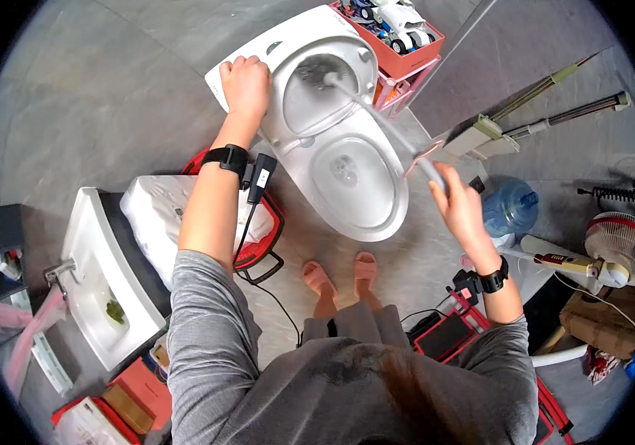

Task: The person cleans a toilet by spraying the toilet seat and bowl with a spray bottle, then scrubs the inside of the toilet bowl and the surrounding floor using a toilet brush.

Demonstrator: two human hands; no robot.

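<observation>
A white toilet (399, 211) stands in front of me, its seat (368, 70) raised against the lid. My left hand (247, 85) is closed at the upper left edge of the raised seat; its fingertips are hidden. My right hand (457, 199) wraps round the grey handle of a toilet brush (386, 122). The brush reaches up and left, its head at the inner face of the raised lid. Dark wet-looking marks show near the head. The bowl below holds a little water.
A red box of toy cars (399, 55) sits on a pink rack right of the toilet. Mops (532, 119), a blue water bottle (510, 208) and a fan (618, 248) are at right. A sink (99, 282) and a bagged red basket (162, 215) stand at left.
</observation>
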